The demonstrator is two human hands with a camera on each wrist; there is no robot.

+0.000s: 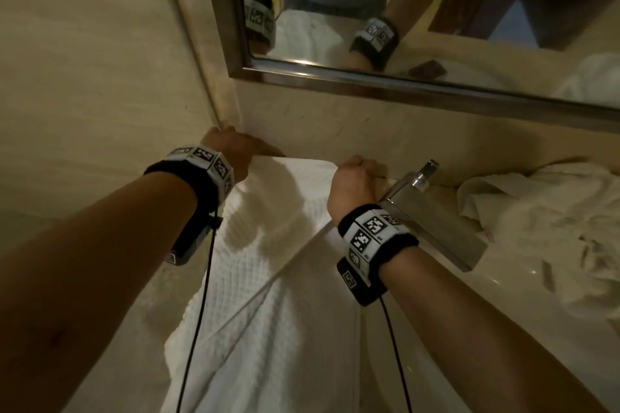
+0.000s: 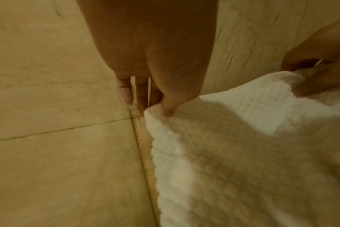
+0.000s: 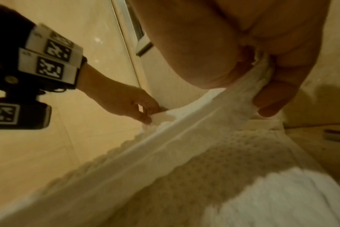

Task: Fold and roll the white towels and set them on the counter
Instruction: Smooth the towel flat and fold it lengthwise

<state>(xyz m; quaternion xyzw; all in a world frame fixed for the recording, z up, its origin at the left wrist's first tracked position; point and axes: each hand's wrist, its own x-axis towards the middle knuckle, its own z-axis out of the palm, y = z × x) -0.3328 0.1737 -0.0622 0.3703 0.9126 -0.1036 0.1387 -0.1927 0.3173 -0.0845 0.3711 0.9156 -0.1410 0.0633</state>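
A white waffle-weave towel [image 1: 268, 278] lies stretched lengthwise over the beige counter [image 1: 151, 295], running from the back wall toward me. My left hand [image 1: 231, 144] pinches its far left corner [image 2: 155, 110] against the wall corner. My right hand [image 1: 355, 178] grips the far right corner [image 3: 262, 76] in a fist beside the faucet. In the right wrist view a smooth hem band [image 3: 165, 135] runs diagonally across the towel [image 3: 233, 169]. The towel [image 2: 243, 153] fills the right half of the left wrist view, and the right hand [image 2: 320, 69] appears at its upper right.
A chrome faucet [image 1: 432, 221] stands just right of my right hand over the sink basin [image 1: 523, 282]. A crumpled white towel [image 1: 536, 211] lies at the right. A framed mirror [image 1: 402, 84] hangs above the backsplash. A tiled wall [image 1: 84, 77] closes the left side.
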